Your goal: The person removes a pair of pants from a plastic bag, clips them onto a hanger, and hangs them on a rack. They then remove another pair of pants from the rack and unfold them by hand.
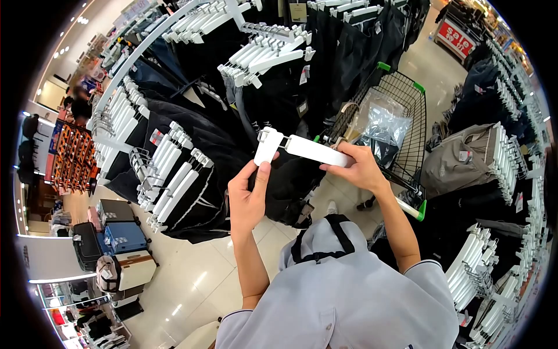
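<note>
Left hand [247,196] is closed in a pinch on the short end piece of a white hanger [317,152], with the thumb lying along the near face and the fingers mostly hidden behind. Right hand [361,168] grips the far end of the hanger's longer bar, its thumb along the lower edge and its fingers curled around the other side. The hanger is thus held between the two, in front of the body, sloping slightly down toward the right hand. A narrow gap with a dark link shows between the short piece and the long bar, and a metal loop stands out at the upper corner of the short piece. Black cloth shows just below the hanger; whether it is attached cannot be told.

Beyond the hands, black garments [195,136] hang on a white rack [135,53], with rows of white hangers along it. A dark wire cart [410,108] with green corners stands near the right hand, carrying a clear plastic bag [387,115]. Farther to the right hang grey-brown trousers [456,166] with a tag. Suitcases [125,237] stand at the left, on the pale tiled floor [189,279], well apart from the hands.
</note>
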Demonstrator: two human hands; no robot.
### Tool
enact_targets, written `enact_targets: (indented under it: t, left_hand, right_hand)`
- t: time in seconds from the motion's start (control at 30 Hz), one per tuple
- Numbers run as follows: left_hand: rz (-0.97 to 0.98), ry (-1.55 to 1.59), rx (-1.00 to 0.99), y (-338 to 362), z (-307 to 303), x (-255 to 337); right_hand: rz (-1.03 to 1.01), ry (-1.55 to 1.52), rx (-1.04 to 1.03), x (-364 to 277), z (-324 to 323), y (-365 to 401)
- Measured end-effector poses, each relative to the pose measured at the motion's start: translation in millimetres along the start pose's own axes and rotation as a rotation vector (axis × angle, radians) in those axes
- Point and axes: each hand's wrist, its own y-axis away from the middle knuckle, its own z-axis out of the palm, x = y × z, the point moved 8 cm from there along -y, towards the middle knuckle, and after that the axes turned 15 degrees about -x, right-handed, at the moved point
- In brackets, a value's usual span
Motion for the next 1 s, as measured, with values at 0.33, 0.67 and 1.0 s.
enact_targets:
  t: [0.33, 0.67, 1.0]
  left_hand:
    - [-0.044, -0.181, 0.148, -38.6, 33.1, 12.3]
    - [-0.021, -0.312, -0.026, -59.7, 91.6, 38.5]
    - [0.02, -0.298, -0.033, -57.5, 98.7, 55.7]
  right_hand:
    - [0.013, 0.127, -0.088, 22.5, -35.8, -1.1]
    - [-0.202, -0.446, 0.111, 0.9, -87.3, -6.8]
    - [-0.245, -0.868, -0.239, -17.9, -45.4, -34.9]
